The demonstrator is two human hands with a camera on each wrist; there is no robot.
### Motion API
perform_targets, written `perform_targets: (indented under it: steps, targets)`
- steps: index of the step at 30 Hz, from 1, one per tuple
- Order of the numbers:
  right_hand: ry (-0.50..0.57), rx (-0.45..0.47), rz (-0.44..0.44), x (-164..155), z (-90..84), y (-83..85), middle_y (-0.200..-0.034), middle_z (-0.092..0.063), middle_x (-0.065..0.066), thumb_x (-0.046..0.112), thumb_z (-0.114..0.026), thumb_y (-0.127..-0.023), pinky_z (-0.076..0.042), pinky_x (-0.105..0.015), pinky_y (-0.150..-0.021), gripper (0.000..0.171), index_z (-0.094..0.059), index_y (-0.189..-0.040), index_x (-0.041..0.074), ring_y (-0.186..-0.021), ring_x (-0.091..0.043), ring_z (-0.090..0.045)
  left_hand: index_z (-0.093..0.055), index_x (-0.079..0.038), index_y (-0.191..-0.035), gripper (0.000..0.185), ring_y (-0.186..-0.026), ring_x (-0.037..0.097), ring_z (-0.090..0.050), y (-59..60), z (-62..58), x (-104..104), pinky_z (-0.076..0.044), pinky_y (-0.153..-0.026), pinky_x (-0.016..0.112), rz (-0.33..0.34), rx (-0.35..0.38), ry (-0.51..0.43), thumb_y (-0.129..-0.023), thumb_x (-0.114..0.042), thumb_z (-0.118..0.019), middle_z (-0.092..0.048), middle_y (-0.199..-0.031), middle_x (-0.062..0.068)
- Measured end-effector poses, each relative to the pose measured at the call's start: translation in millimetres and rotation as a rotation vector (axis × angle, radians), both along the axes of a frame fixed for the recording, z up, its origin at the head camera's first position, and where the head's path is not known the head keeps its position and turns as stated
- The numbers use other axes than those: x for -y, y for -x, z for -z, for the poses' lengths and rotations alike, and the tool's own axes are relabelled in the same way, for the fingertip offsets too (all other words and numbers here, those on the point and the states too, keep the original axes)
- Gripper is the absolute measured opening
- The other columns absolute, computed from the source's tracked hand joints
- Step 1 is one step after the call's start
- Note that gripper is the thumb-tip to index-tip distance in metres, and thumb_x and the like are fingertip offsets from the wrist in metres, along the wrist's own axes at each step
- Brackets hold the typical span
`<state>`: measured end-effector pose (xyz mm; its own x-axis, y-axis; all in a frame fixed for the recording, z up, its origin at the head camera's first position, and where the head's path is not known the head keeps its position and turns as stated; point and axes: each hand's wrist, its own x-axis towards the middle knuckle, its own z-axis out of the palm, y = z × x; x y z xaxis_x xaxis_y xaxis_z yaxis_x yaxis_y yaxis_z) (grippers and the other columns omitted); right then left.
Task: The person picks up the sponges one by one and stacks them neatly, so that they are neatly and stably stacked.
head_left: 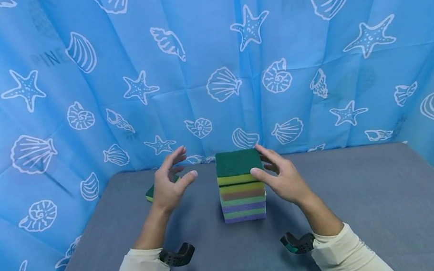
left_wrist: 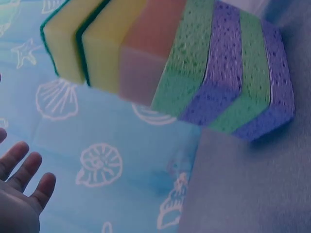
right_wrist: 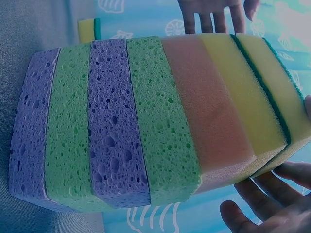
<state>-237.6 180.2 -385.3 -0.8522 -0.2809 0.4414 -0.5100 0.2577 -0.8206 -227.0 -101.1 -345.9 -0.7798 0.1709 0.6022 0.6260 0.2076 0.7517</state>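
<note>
A tall stack of sponges (head_left: 242, 194) stands mid-table. Purple and green porous sponges (right_wrist: 109, 126) alternate at its bottom, a pinkish-orange sponge (right_wrist: 209, 107) lies above them, and two yellow ones with dark green scouring pads top it. My right hand (head_left: 285, 179) is at the upper right side of the stack, thumb by the front corner of the top sponge (head_left: 238, 163), fingers loosely bent along its side. To the left of the stack, my left hand (head_left: 169, 185) hangs apart from it, fingers spread and holding nothing. Behind that hand, partly hidden, lies another green-and-yellow sponge (head_left: 150, 193).
Grey cloth covers the table (head_left: 364, 206). A blue curtain (head_left: 204, 60) with white shells and starfish hangs behind and along both sides. Black bands (head_left: 177, 255) sit on both wrists.
</note>
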Motion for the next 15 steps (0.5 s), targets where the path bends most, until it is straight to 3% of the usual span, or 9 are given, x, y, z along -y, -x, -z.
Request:
perform_targets:
  steps: [6, 15]
  targets:
    - [-0.017, 0.014, 0.0, 6.9, -26.2, -19.0, -0.146, -0.033, -0.029, 0.004, -0.058, -0.095, -0.035, -0.056, -0.101, 0.06, -0.031, -0.147, -0.007, -0.129, -0.043, -0.038, -0.045, 0.015, -0.134, 0.054, -0.12, 0.047, -0.044, 2.6, 5.7, 11.3, -0.036, -0.093, 0.063, -0.095, -0.043, -0.067, -0.084, 0.009, -0.063, -0.046, -0.133, 0.032]
    - [-0.013, 0.013, -0.008, 6.8, -26.3, -19.5, -0.146, -0.032, -0.029, 0.003, -0.057, -0.095, -0.035, -0.056, -0.101, 0.059, -0.031, -0.147, -0.007, -0.129, -0.043, -0.038, -0.048, 0.017, -0.13, 0.052, -0.117, 0.044, -0.046, 6.9, 22.0, 25.4, -0.037, -0.091, 0.062, -0.203, -0.073, -0.126, -0.081, 0.011, -0.065, -0.049, -0.129, 0.034]
